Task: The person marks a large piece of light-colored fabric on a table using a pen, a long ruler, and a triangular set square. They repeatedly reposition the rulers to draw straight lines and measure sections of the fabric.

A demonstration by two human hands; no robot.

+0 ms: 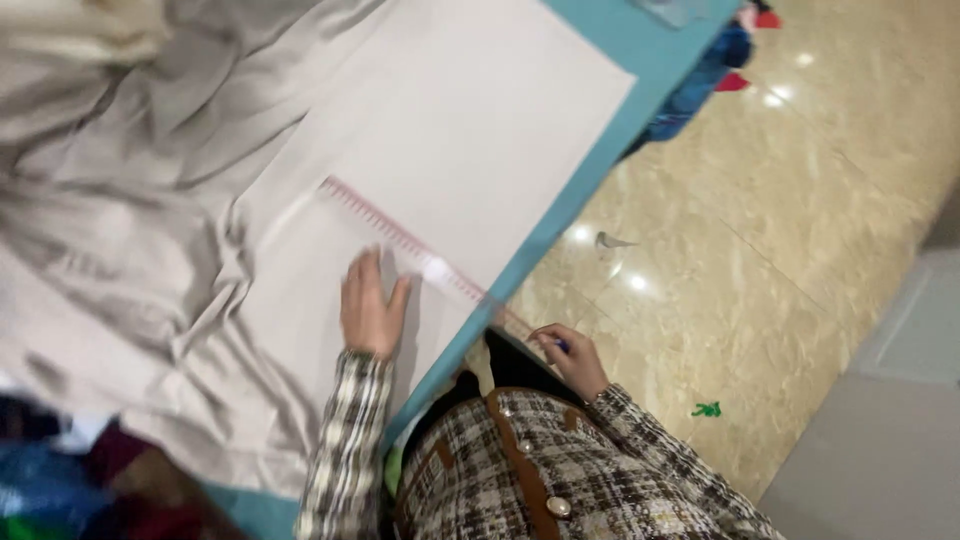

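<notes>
The left hand is lying flat and open, fingers spread, pressing down on the pale fabric that is spread across the teal table, and it is touching the near side of a long clear ruler with pink markings. That ruler is running on a slant across the cloth, its long axis going from the upper left, well beyond the fingertips, down toward the table's edge at the lower right, where it is sticking out past the edge and over the floor. So the ruler is sitting just ahead of the left hand and crossing in front of it, while its overhanging end is pointing straight at the right hand. That right hand is hovering off the table beside the edge, fingers curled in around something small and blue; it looks like a marking tool, though the blur is making it hard to be sure. The left is clearly the nearer hand to the ruler's middle, the right the nearer to its tip. The ruler is looking thin, see-through and straight. Crumpled grey cloth is bunching up to the left, and the glossy marble floor is shining on the right.
</notes>
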